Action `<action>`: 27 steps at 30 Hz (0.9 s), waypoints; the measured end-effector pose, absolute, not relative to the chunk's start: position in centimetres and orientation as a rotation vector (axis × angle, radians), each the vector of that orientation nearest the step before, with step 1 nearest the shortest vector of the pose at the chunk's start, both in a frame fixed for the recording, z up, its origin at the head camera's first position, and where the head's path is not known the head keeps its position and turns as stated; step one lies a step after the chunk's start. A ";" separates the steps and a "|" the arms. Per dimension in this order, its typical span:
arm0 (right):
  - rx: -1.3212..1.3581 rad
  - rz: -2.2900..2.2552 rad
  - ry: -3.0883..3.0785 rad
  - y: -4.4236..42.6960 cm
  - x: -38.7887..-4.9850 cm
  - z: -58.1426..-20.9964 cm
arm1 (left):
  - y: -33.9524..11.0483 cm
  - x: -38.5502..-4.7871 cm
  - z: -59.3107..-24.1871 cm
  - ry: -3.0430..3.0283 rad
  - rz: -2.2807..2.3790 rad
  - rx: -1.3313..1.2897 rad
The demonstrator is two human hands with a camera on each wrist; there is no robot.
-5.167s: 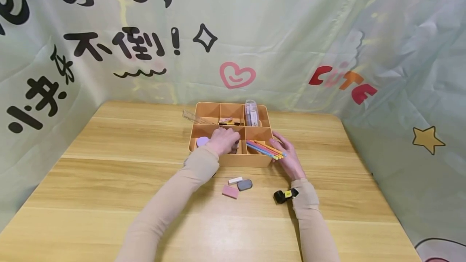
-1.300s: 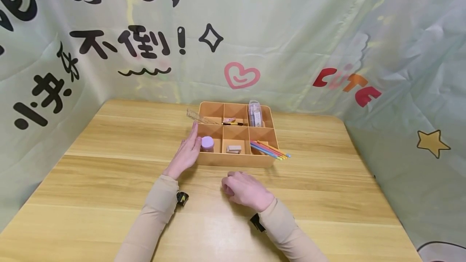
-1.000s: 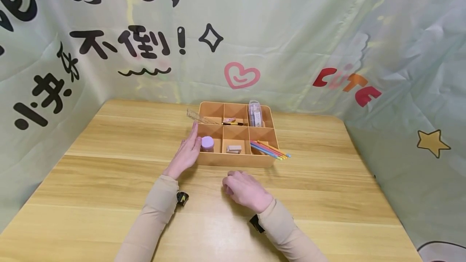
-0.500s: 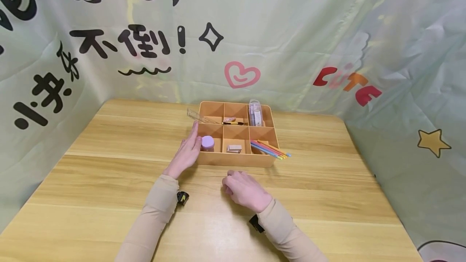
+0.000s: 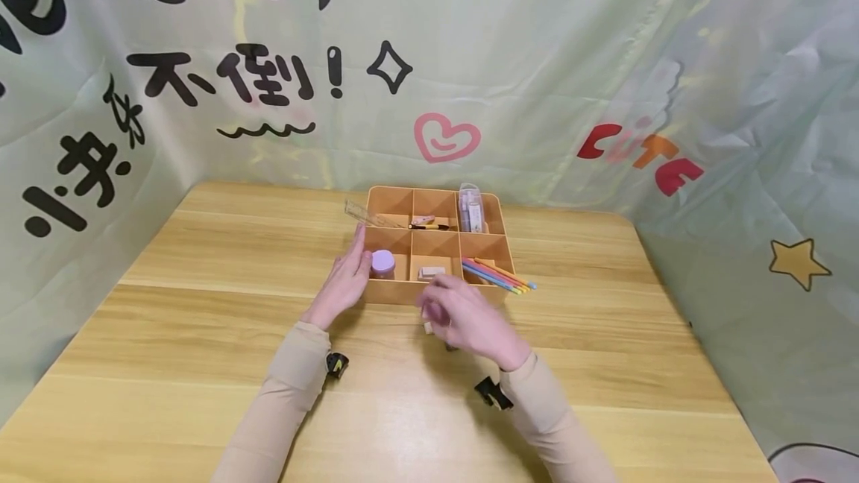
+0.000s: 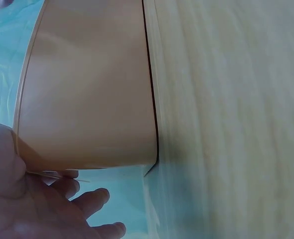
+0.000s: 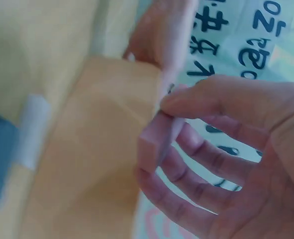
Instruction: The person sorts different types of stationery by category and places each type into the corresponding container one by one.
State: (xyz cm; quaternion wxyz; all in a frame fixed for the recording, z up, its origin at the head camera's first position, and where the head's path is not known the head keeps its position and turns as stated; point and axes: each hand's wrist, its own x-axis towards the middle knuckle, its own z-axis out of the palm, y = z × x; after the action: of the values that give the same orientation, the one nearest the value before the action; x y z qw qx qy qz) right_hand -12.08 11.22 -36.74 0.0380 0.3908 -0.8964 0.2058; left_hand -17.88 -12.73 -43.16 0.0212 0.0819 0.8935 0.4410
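Note:
My right hand (image 5: 473,319) is just in front of the tan organizer (image 5: 396,293). In the right wrist view its thumb and fingers pinch a pink eraser (image 7: 157,139); from the head it is hidden. Partly covered below this hand lie a white eraser (image 5: 428,328) and a blue-grey eraser (image 7: 0,159) on the table. My left hand (image 5: 344,282) rests along the organizer's left side, its thumb over the rim and its fingers fairly straight outside. Inside the front middle compartment are light-coloured erasers (image 5: 432,273).
A purple-lidded jar (image 5: 383,263) stands front left in the organizer. Colored pencils (image 5: 496,274) stick out over its front right corner. The back row holds a clear ruler (image 5: 369,215), a black-and-yellow pencil (image 5: 429,227) and a clear case (image 5: 471,211). A printed cloth backdrop (image 5: 537,58) stands behind.
The right hand has lifted from the table and moved forward with the pink eraser, uncovering parts of the white and blue-grey ones. Earlier the left hand crossed over to the organizer's left side.

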 end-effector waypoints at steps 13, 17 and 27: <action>0.950 0.476 -2.777 10.1 -17.2 -34.3 | -12.7 -17.9 -43.1 2.766 1.352 0.249; 0.895 0.441 -2.922 9.1 -18.5 -34.9 | -12.7 -17.9 -43.2 2.764 1.358 0.244; 0.825 0.359 -3.118 7.7 -20.9 -36.7 | -12.7 -18.1 -43.3 2.769 1.349 0.238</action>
State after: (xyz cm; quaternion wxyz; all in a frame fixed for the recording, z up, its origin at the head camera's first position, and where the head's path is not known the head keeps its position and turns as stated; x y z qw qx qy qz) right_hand -20.91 7.69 -36.67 -0.0520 0.2539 -0.9595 0.1104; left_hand -18.10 -12.74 -43.31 0.0264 0.0770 0.8960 0.4365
